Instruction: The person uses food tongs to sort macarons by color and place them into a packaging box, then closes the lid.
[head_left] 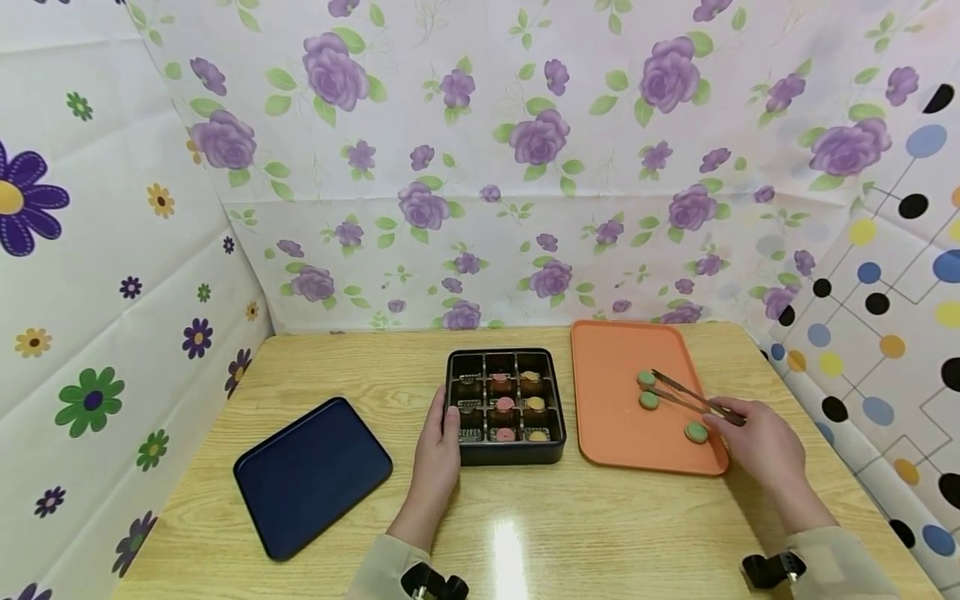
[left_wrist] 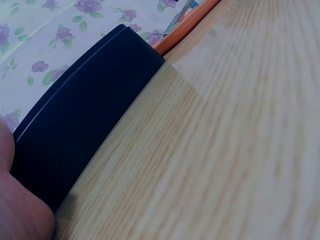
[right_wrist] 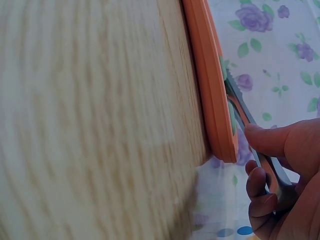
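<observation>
Over the orange tray (head_left: 607,433), the right hand (head_left: 761,446) pinches tongs (head_left: 693,396) whose tips point far-left, straddling a green cookie (head_left: 648,400), while the left hand (head_left: 438,442) steadies the black box (head_left: 506,454).

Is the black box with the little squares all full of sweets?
Not full. The black divided box shows sweets in its middle and right columns, but no sweets show in its left column.

Bright even light, table (head_left: 525,533) glare, blurred wrist views
</observation>
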